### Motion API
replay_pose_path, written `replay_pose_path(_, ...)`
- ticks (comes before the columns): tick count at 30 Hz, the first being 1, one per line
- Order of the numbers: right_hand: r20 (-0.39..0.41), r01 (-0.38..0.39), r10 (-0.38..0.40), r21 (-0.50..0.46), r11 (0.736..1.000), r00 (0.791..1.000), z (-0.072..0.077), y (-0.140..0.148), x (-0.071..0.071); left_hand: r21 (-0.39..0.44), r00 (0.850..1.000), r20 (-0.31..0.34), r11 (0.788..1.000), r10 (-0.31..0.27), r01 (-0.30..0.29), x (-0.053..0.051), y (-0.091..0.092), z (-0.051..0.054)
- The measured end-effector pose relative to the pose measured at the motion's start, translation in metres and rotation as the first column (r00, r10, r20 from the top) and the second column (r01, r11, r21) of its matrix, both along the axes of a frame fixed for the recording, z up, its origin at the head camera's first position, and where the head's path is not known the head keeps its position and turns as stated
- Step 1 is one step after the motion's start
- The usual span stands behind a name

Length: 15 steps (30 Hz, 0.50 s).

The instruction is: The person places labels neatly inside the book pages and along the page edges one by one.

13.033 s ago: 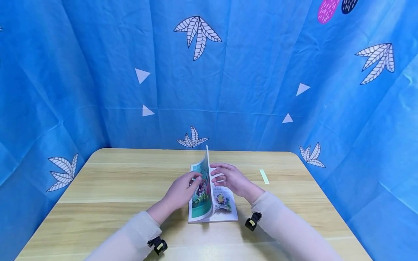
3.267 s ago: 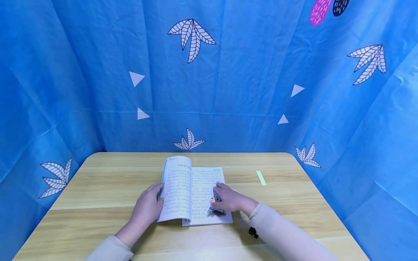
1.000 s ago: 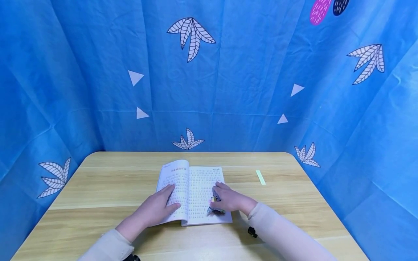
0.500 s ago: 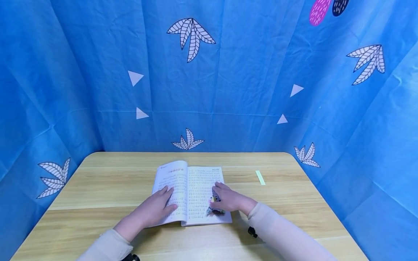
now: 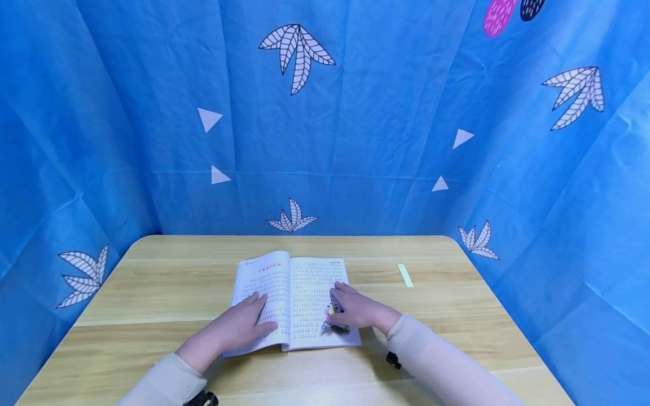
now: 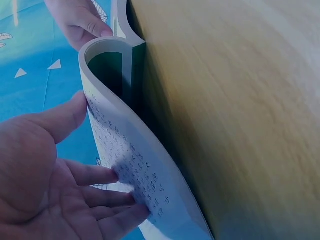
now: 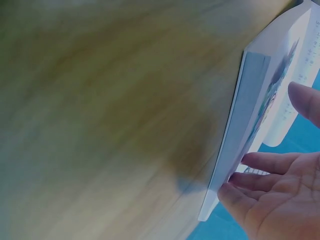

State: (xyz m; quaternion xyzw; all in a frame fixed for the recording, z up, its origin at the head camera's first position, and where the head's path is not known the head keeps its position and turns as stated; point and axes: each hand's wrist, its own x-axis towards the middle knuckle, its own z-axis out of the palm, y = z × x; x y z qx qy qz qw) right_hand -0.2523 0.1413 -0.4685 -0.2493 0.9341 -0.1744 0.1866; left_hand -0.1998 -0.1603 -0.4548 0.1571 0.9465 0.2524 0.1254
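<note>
An open book (image 5: 312,282) with rows of small print lies on the table, its left pages curving up from the spine. My left hand (image 5: 240,326) rests on the lower part of the left page, thumb toward the spine. In the left wrist view its extended fingertips touch the printed page (image 6: 132,150), and a gap shows under the arched pages. On the right page, my right hand (image 5: 359,310) lies beside a small colored illustration (image 5: 332,318), partly covering it. Its loosely extended fingers (image 7: 265,162) touch the page near the outer edge in the right wrist view.
A pale green strip (image 5: 405,275) lies on the wooden table (image 5: 167,287), right of the book. Behind the table hangs a blue curtain (image 5: 386,113) with leaf and triangle prints. A black wrist device (image 5: 202,398) sits at the left sleeve.
Since 13 seconds ago the raised pages have been turned left. Over the last second the left page has lowered and spread further left under my left hand. My right hand has stayed in place.
</note>
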Motion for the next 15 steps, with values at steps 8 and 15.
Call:
replay_pose_path(8,-0.015,-0.004,0.005,0.016,1.000,1.000,0.0009,0.0006,-0.0009,-0.020,0.999,0.037,1.000,0.006,-0.005,-0.0020,0.0000,0.0005)
replay_pose_path(15,-0.012,0.003,-0.003,0.013,1.000,1.000,-0.0008,0.0019,0.0000,-0.015,0.999,0.042,1.000,0.003,-0.003,-0.0016,-0.0002,-0.0019)
